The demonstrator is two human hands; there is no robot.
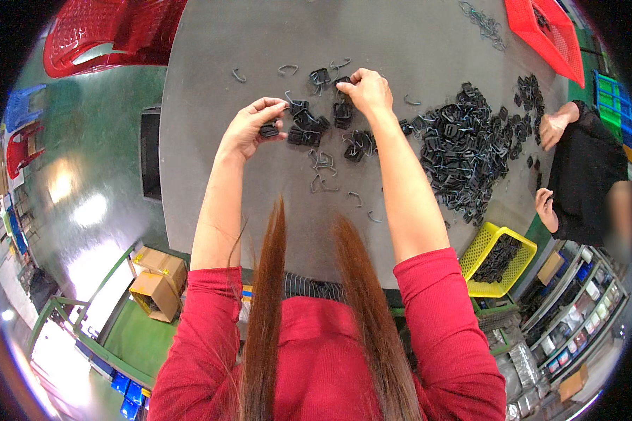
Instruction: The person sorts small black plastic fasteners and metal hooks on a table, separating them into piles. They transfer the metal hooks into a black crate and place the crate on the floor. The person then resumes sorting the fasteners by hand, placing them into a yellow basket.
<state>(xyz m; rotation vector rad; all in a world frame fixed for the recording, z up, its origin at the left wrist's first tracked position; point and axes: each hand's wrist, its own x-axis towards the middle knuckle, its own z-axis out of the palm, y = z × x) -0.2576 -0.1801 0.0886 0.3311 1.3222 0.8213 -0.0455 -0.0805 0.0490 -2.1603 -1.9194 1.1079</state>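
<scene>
My left hand is closed around a small black plastic buckle, with its thumb and index finger pressed together beside a thin wire hook. My right hand pinches another black buckle at thumb and fingertips. Between the hands a small cluster of black buckles lies on the grey table, some with wire hooks on them. More buckles with hooks sit just below my right hand. Loose bent metal hooks are scattered nearer to me, and a few others lie farther off.
A large pile of black buckles and hooks spreads at the right. Beyond it a co-worker's hands rest by the table edge. A yellow basket of black parts stands near right, a red basket far right. Red chairs are far left.
</scene>
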